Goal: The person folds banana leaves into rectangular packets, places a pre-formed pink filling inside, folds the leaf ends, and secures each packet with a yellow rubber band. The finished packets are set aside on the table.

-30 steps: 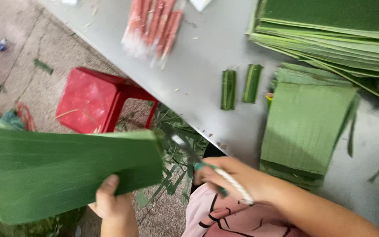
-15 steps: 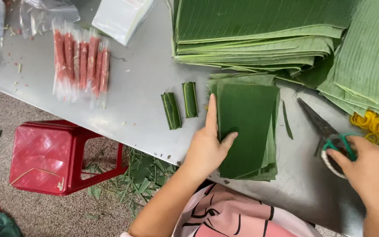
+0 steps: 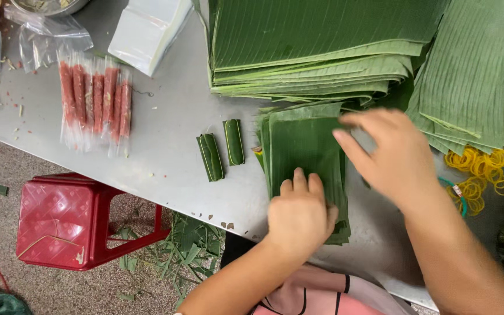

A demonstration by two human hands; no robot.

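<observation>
A small stack of cut green leaf squares (image 3: 304, 149) lies on the grey metal table (image 3: 164, 151). My left hand (image 3: 300, 214) presses on the near end of that stack with its fingers curled. Over the stack's right edge hovers my right hand (image 3: 387, 154), fingers apart and blurred, holding nothing. Two little leaf-wrapped rolls (image 3: 221, 151) lie just left of the stack. Scissors with a green handle (image 3: 459, 195) are mostly hidden under my right wrist.
Big stacks of banana leaves (image 3: 316, 46) fill the table's far side. Pink sausage sticks in clear wrap (image 3: 94, 102) and a white packet (image 3: 147, 29) lie at left. Yellow rubber bands (image 3: 482, 169) sit at right. A red plastic stool (image 3: 71, 219) stands on the floor.
My right hand let go of the scissors and moved left over the leaf stack. My left hand slid down to the stack's near end.
</observation>
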